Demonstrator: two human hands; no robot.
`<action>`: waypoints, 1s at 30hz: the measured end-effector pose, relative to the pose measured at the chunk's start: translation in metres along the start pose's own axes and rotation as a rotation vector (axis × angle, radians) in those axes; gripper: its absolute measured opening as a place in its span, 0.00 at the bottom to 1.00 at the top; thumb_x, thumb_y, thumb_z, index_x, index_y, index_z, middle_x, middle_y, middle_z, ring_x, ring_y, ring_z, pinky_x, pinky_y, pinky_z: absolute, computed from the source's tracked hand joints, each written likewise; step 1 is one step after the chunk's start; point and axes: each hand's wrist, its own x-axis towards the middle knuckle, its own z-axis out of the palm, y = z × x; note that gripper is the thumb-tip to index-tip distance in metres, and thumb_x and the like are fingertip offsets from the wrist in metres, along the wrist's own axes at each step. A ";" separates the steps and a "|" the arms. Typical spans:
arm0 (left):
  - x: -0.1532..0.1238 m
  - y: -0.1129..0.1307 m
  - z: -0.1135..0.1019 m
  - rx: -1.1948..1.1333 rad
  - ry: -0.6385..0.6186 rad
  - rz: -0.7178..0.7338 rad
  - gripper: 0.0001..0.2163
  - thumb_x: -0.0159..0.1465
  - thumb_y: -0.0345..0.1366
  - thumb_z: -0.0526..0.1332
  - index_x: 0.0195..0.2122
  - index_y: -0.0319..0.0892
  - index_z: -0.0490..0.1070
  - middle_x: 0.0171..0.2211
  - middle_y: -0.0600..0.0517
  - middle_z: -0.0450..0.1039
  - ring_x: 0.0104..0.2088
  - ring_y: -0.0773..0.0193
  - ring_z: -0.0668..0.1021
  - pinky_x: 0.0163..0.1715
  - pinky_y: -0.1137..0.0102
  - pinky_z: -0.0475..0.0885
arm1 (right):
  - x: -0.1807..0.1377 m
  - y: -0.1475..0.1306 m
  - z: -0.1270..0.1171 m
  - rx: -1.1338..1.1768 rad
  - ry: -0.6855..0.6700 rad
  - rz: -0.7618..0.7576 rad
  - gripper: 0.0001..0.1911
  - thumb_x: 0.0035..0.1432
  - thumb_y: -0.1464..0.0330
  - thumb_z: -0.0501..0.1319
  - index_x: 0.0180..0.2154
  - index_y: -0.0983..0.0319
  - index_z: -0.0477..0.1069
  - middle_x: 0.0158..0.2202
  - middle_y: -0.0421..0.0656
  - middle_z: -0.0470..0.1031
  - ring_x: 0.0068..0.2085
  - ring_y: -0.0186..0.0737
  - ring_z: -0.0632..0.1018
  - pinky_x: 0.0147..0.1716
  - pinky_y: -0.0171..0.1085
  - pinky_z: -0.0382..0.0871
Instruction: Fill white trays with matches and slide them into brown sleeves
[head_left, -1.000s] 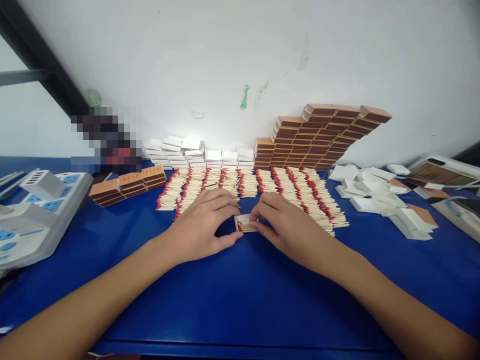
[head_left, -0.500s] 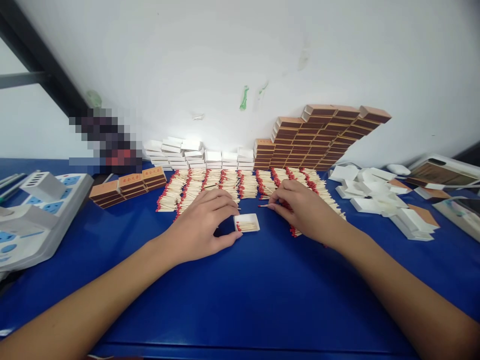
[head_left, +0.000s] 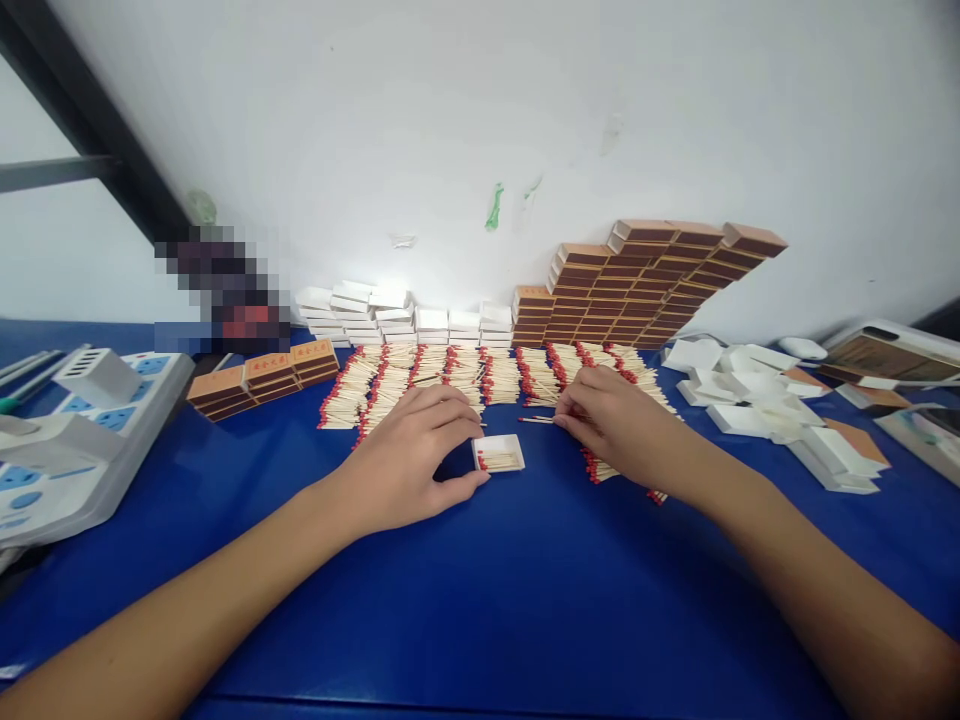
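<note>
**Braced one side, pinched the other**

In the head view, the tray (head_left: 507,443) sat mid-bench (head_left: 480,600), well in from the near edge. My left hand (head_left: 412,455) had thumb and fingers round the tray's left end, seemingly to steady it. My right hand (head_left: 615,425) pinched a match (head_left: 535,419) by its tail, head leftward like those inside. Match rows (head_left: 500,378) lay just beyond, handy; boxes (head_left: 622,295) stood along the far edge, probably to free the middle.
</note>
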 end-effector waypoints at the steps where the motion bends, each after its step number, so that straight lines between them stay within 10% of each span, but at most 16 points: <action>1: 0.000 0.000 0.000 0.002 -0.003 -0.002 0.10 0.72 0.40 0.69 0.50 0.42 0.77 0.52 0.45 0.82 0.60 0.47 0.78 0.63 0.49 0.73 | 0.000 -0.001 0.000 0.004 0.000 -0.005 0.11 0.73 0.67 0.57 0.35 0.58 0.71 0.39 0.49 0.73 0.44 0.51 0.74 0.43 0.48 0.72; 30: 0.000 -0.001 0.001 -0.004 0.020 0.021 0.11 0.71 0.39 0.70 0.50 0.41 0.77 0.52 0.45 0.82 0.58 0.48 0.78 0.62 0.50 0.73 | 0.004 -0.036 -0.003 0.038 0.048 -0.056 0.10 0.77 0.66 0.58 0.38 0.58 0.70 0.42 0.49 0.76 0.47 0.52 0.77 0.46 0.48 0.73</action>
